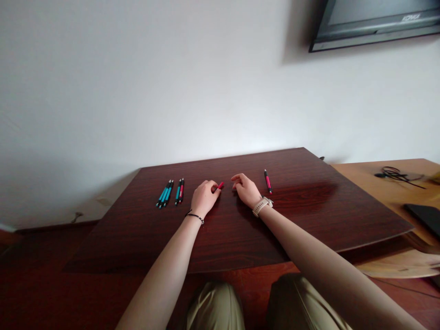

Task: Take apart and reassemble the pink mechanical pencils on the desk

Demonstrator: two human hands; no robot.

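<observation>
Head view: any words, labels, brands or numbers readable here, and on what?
Screen on the wall, lower bezel: a short pale brand mark, too blurred to read.
Pens on the table, and the red pen in the left hand: no legible print.
Watch by the right hand: face hidden.

Dark wooden table (240,238) — a row of teal and red pens (171,193) at left; one red pen (267,181) lies apart at right.

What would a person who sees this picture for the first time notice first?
Two bare hands rest at the middle of the dark wooden table; the left hand closes its fingers on a red pen, and the right hand lies beside it. A row of teal and red pens lies to the left, and a single red pen to the right.
</observation>
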